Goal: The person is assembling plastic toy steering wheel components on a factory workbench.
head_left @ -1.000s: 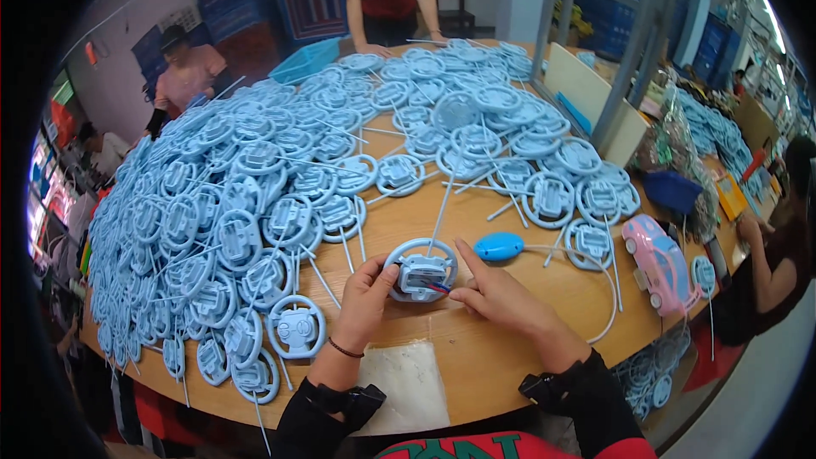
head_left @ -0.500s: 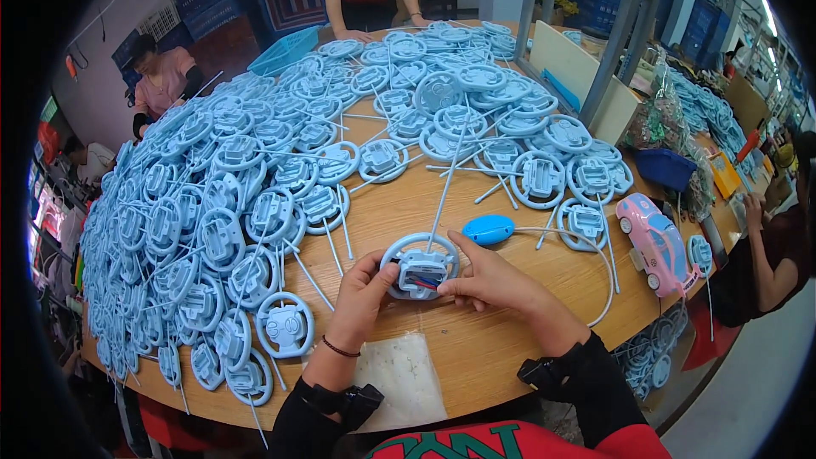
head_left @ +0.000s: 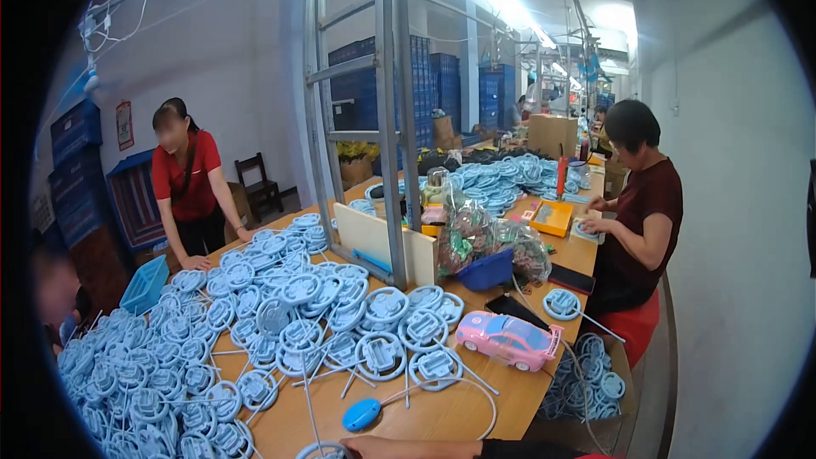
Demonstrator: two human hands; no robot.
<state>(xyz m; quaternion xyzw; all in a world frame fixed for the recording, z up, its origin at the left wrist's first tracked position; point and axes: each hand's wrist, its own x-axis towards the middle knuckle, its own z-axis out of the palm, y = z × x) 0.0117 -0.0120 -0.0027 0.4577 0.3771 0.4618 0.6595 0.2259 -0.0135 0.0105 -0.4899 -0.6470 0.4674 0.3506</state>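
At the lower edge my right hand point(head_left: 382, 447) reaches in from the right in a black sleeve point(head_left: 518, 449). Its fingertips meet the rim of a light blue toy steering wheel point(head_left: 321, 449), whose thin stem point(head_left: 308, 399) points up and away. The frame's edge cuts off most of that wheel and hand, so the grip is hidden. My left hand is out of view. Just beyond lies a blue oval plastic piece point(head_left: 362, 415) on a pale cable. Many similar wheels point(head_left: 280, 314) are heaped across the wooden table point(head_left: 463, 365).
A pink toy car point(head_left: 510, 340) stands right of the wheels. Behind it are a dark blue bin point(head_left: 486, 270), bagged parts and a metal frame point(head_left: 387, 119). A person in red point(head_left: 189, 174) leans on the far side; a co-worker in dark red point(head_left: 637, 195) handles a piece at right.
The view has swung up and to the right. My left hand has left the picture, and the wheel and my right hand now sit at its lower edge.
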